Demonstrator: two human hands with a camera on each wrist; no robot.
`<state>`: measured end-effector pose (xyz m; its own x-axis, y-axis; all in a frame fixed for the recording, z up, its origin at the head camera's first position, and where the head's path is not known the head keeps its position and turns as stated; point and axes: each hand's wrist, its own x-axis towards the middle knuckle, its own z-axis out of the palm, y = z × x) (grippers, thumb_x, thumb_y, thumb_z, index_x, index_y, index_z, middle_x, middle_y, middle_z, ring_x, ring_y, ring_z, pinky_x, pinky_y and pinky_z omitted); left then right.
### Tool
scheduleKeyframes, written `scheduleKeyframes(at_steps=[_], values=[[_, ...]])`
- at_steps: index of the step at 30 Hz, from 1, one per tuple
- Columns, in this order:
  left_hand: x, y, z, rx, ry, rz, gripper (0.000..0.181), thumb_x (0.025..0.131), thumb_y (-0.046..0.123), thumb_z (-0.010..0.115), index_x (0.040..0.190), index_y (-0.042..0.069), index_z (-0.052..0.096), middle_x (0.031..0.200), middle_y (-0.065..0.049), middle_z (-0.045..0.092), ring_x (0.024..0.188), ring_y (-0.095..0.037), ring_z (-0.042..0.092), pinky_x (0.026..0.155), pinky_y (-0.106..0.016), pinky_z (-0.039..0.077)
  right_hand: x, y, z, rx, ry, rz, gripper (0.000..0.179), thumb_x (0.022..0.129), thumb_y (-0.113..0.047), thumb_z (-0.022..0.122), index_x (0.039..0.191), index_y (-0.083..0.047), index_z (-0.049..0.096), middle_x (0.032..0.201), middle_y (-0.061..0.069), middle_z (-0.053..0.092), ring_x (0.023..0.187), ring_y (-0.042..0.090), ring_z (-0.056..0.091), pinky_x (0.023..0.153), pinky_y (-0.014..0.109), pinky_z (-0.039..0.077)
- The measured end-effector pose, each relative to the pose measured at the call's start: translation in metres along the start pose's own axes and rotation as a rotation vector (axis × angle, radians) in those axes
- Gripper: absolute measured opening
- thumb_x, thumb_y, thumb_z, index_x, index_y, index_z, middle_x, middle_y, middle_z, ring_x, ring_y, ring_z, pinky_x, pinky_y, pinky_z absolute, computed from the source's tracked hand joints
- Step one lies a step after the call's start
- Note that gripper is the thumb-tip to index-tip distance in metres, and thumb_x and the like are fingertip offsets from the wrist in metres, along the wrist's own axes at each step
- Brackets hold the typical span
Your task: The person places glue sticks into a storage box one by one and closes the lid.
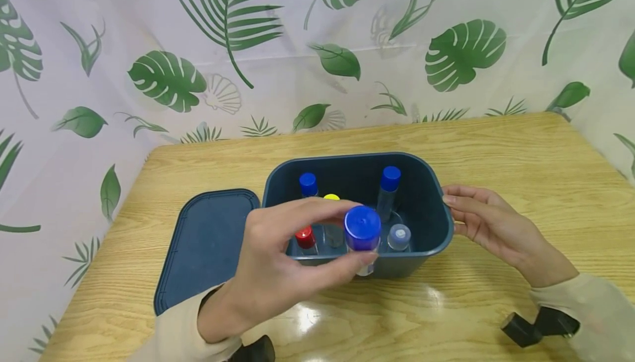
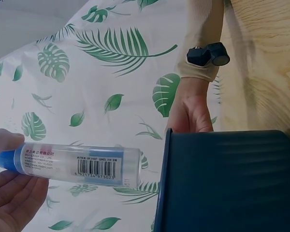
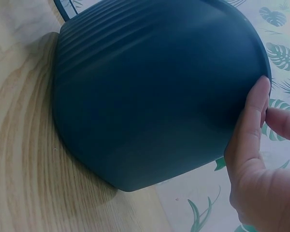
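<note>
My left hand point(image 1: 292, 257) pinches a clear bottle with a blue cap point(image 1: 362, 227) between thumb and fingers, above the near rim of a dark blue bin point(image 1: 412, 267). In the left wrist view, this bottle point(image 2: 82, 163) shows a printed label and barcode; its clear end points toward the bin, apart from it. My right hand point(image 1: 496, 230) touches the bin's right side with fairly straight fingers. The right wrist view shows those fingers point(image 3: 251, 125) along the outer wall, reaching up to the rim.
Inside the bin stand several clear containers, including a blue-capped one point(image 1: 391, 179), a red-capped one point(image 1: 305, 236), a yellow-capped one point(image 1: 333, 235) and one with a pale cap point(image 1: 399, 235). A dark blue lid point(image 1: 208, 241) lies left of the bin on the wooden table point(image 1: 521, 163).
</note>
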<state>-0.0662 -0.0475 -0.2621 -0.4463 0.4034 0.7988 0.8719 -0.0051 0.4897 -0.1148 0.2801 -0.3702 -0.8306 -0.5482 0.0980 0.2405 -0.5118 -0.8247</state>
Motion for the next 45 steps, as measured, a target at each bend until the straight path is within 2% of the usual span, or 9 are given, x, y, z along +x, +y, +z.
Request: scheduleKeyframes(at_steps=[4, 11, 17, 26, 31, 45], values=[[0.007, -0.003, -0.001, -0.026, 0.002, -0.009, 0.036, 0.07, 0.002, 0.084, 0.101, -0.005, 0.068, 0.092, -0.013, 0.072, 0.088, -0.015, 0.07, 0.075, -0.029, 0.057, 0.0, 0.0, -0.002, -0.015, 0.022, 0.004, 0.036, 0.102, 0.008, 0.029, 0.115, 0.001, 0.061, 0.107, 0.009, 0.066, 0.096, 0.018, 0.067, 0.079, 0.03, 0.057], [0.01, -0.013, -0.003, -0.049, -0.022, -0.104, 0.04, 0.066, -0.004, 0.084, 0.103, -0.006, 0.067, 0.097, -0.014, 0.072, 0.092, -0.017, 0.07, 0.079, -0.031, 0.057, -0.001, 0.0, -0.001, -0.011, 0.021, 0.005, 0.036, 0.101, 0.008, 0.029, 0.116, 0.001, 0.06, 0.108, 0.01, 0.065, 0.097, 0.018, 0.066, 0.08, 0.031, 0.057], [0.011, -0.017, -0.003, -0.078, -0.018, -0.154, 0.04, 0.068, -0.005, 0.084, 0.104, -0.006, 0.068, 0.099, -0.014, 0.072, 0.092, -0.016, 0.069, 0.079, -0.033, 0.058, -0.001, 0.001, -0.002, -0.004, 0.018, 0.002, 0.036, 0.101, 0.009, 0.028, 0.116, 0.001, 0.06, 0.108, 0.01, 0.065, 0.097, 0.018, 0.066, 0.081, 0.031, 0.057], [0.014, -0.029, -0.001, -0.079, -0.002, -0.165, 0.04, 0.068, -0.006, 0.083, 0.105, -0.008, 0.067, 0.095, -0.016, 0.072, 0.087, -0.017, 0.07, 0.077, -0.035, 0.058, -0.001, 0.001, -0.002, 0.008, 0.006, -0.001, 0.036, 0.101, 0.009, 0.028, 0.116, 0.001, 0.061, 0.109, 0.01, 0.065, 0.098, 0.018, 0.066, 0.081, 0.031, 0.057], [0.015, -0.034, 0.0, -0.077, -0.012, -0.199, 0.04, 0.07, -0.005, 0.082, 0.107, -0.007, 0.067, 0.097, -0.015, 0.072, 0.087, -0.016, 0.07, 0.079, -0.033, 0.058, -0.001, 0.001, -0.001, 0.018, -0.007, -0.002, 0.037, 0.101, 0.009, 0.027, 0.117, 0.002, 0.06, 0.109, 0.01, 0.065, 0.099, 0.019, 0.066, 0.082, 0.032, 0.056], [0.017, -0.05, 0.004, -0.087, -0.025, -0.209, 0.034, 0.073, -0.004, 0.08, 0.105, -0.007, 0.067, 0.095, -0.014, 0.072, 0.084, -0.014, 0.07, 0.078, -0.033, 0.058, -0.001, 0.002, -0.002, 0.022, -0.016, -0.007, 0.038, 0.101, 0.009, 0.026, 0.117, 0.002, 0.06, 0.109, 0.01, 0.064, 0.098, 0.018, 0.065, 0.082, 0.031, 0.056]])
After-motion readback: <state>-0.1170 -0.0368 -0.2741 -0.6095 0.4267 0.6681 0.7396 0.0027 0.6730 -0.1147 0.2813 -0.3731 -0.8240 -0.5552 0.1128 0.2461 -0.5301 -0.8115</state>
